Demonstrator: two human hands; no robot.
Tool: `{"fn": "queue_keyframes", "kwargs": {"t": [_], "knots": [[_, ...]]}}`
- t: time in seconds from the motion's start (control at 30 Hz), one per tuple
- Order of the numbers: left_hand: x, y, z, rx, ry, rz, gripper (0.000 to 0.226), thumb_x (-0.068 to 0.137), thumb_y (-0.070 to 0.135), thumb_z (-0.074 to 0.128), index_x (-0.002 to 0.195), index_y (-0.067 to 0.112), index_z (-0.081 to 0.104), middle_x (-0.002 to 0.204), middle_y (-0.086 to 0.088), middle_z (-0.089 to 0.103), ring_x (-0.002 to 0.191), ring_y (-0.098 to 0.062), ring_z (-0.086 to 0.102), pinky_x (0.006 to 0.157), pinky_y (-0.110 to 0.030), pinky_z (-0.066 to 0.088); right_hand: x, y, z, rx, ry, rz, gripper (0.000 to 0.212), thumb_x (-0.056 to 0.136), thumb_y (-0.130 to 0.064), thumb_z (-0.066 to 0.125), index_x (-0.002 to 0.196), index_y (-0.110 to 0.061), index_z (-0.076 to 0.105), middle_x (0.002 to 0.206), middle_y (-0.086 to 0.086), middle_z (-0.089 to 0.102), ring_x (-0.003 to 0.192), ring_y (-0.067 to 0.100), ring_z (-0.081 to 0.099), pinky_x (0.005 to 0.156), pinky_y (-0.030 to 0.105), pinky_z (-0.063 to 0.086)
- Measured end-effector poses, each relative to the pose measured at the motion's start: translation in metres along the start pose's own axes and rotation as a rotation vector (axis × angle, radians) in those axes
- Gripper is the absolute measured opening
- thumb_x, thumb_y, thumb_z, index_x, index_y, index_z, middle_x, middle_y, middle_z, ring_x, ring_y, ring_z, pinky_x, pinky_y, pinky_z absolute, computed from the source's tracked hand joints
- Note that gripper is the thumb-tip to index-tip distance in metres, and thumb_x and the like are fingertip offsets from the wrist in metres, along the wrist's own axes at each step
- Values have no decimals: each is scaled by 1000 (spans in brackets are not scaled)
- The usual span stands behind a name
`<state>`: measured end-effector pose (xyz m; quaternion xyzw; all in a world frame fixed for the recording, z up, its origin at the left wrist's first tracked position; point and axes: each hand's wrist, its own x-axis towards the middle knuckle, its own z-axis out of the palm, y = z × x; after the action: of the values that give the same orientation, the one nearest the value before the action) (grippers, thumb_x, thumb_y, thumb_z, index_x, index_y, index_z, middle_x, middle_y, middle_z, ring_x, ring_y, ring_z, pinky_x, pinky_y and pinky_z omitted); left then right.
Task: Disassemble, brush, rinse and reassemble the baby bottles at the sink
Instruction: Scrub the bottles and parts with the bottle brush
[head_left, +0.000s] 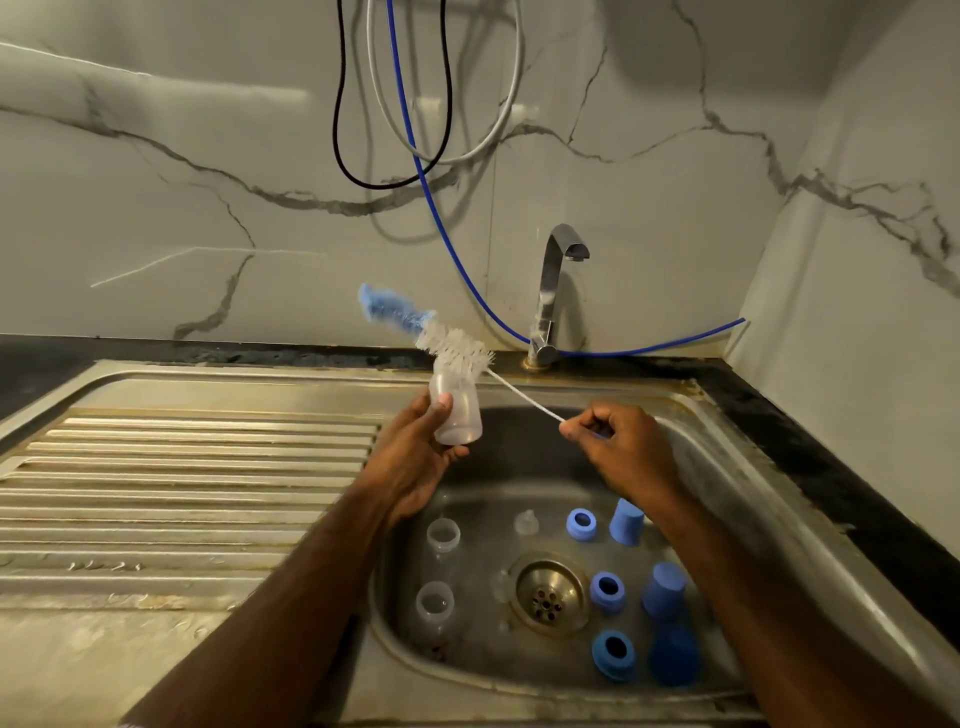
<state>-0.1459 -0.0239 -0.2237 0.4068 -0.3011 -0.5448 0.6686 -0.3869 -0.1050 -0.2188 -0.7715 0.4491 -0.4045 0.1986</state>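
1. Both forearms reach in from the bottom edge over the steel sink (727, 457), and the hands meet above the back of the basin.
2. Left hand (415, 457): fingers and thumb curl round a clear bottle body (460, 410), held upright with its mouth at the top, above the basin's left rear corner.
3. Right hand (618, 441): thumb and fingertips pinch the end of a thin white wire handle belonging to a bottle brush (447, 345). That handle slants up and left to the bristles.
4. White bristles sit right at the bottle's mouth; the blue tip of the brush juts up and left, outside the bottle.
5. On the basin floor, left of the drain (548, 595), stand two more clear bottle bodies (443, 535) (435, 605), mouths up.
6. A clear teat (526, 522) lies behind the drain.
7. Right of the drain sit three blue collar rings (582, 524) (608, 591) (614, 654), each with a blue cap (627, 521) (665, 590) (674, 656) just beside it on its right.
8. A ribbed draining board (182, 493) spreads left of the basin.
9. Behind stands a chrome tap (553, 296), with a blue hose (452, 244) running down the marble wall past it.
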Motion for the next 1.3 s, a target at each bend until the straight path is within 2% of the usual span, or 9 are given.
{"fn": "queue_keyframes", "kwargs": {"t": [0.13,0.33,0.47,0.57,0.7,0.83,1.0,1.1,1.3], "knots": [[1,4,-5,24,76,52,62,80,24,75,135,4,55,127,-17,66,107,-28,68,69,-30,59,2,9,-19,-5,-168,19,13,84,-23,79,73,-27,73,73,-3,72,73,14,66,74,42,57],[-4,2,3,93,3,-37,58,77,27,78,126,4,60,122,-22,66,105,-32,65,71,-34,57,-2,-3,-5,2,-53,4,15,88,-28,75,74,-26,70,69,-7,67,69,8,61,66,29,50],[-1,1,-5,18,29,-29,65,77,20,76,137,10,53,129,-20,63,116,-34,64,69,-34,59,1,-3,-7,29,-194,2,11,85,-30,77,75,-27,72,72,-4,70,73,14,65,74,45,57],[-3,1,-4,71,-11,-12,64,80,30,76,136,12,52,125,-22,66,104,-30,70,63,-32,57,2,5,-14,0,-102,62,12,86,-29,76,76,-23,73,72,-4,70,74,14,65,76,45,57],[-1,2,6,20,-23,-74,50,96,51,53,135,20,48,123,-20,63,100,-31,71,71,-37,55,-1,-1,1,11,-86,28,15,88,-32,74,75,-24,70,70,-4,68,71,15,65,70,41,56],[1,7,-8,-209,-1,-85,48,104,41,32,135,11,54,118,-21,66,96,-29,67,79,-42,54,2,6,-13,99,-209,45,14,85,-23,78,73,-21,71,68,2,69,66,10,63,67,37,52],[6,5,-11,-305,22,-112,41,99,24,52,139,13,51,136,-23,59,122,-40,61,89,-49,57,-3,12,-2,29,-183,42,13,88,-30,75,76,-25,70,71,-2,69,69,11,63,70,39,54],[4,1,-4,-191,29,-94,40,97,17,57,136,13,52,135,-23,57,119,-44,61,82,-50,61,-4,-3,9,-27,-92,2,15,91,-33,70,77,-27,66,73,-6,67,73,11,63,68,34,54],[3,10,-2,-177,93,18,62,74,18,74,132,3,55,123,-17,69,107,-32,71,87,-47,59,2,16,-20,208,-263,112,14,87,-18,76,75,-13,70,75,18,70,71,36,63,73,50,54]]}}
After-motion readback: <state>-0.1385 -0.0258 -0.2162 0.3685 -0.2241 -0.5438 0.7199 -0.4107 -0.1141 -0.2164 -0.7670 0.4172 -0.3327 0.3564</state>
